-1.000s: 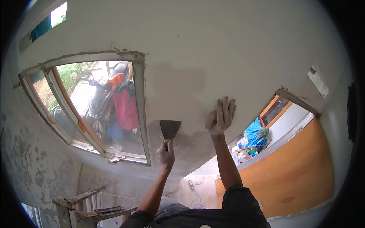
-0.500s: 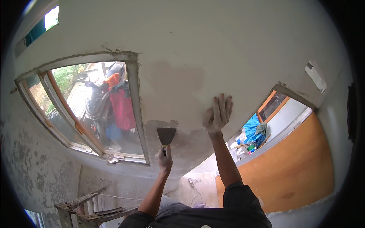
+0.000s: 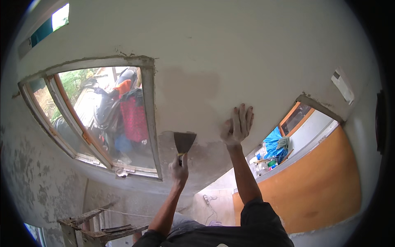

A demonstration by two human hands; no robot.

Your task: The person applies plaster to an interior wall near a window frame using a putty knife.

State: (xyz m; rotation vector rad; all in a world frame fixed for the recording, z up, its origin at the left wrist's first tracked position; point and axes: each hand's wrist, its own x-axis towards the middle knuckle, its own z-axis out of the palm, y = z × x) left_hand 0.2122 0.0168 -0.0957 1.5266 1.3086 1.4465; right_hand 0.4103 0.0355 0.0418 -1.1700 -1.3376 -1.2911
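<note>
Since the earlier frames, the putty knife [image 3: 184, 142] has slid lower down the wall [image 3: 255, 53], and the right hand [image 3: 237, 124] has moved slightly down with it. The left hand [image 3: 180, 166] sits at lower centre of the frame, its fingers [image 3: 184, 159] wrapped closed around the knife's handle. From those fingers the tool runs straight up, its long axis nearly vertical, and the wide dark blade spreads out at the top, lying against the wall just right of the window frame [image 3: 149, 119].

The right hand is up and to the right of the blade, near it but apart, palm flat on the plaster with the fingers spread wide and holding nothing. The left hand alone carries the tool.

The blade looks dark grey and trapezoid, broad at its top edge and narrowing to the handle. Around it the wall shows a darker, damp-looking patch [image 3: 193, 88] of fresh filler, reaching from above the blade down past both hands. A rough wooden trestle [image 3: 92, 230] stands at lower left of the frame.
</note>
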